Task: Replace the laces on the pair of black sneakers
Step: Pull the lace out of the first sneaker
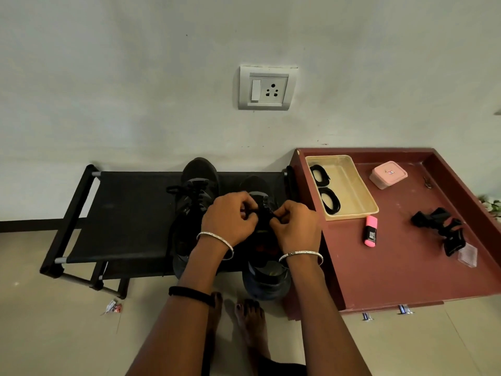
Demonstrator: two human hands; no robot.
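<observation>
Hands [230, 217] pinch lace [264, 214]; sneaker [267, 278] overhangs rack [122, 213].

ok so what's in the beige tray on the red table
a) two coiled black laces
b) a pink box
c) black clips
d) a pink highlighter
a: two coiled black laces lie inside the beige tray, while the pink highlighter lies outside it on the table.
</observation>
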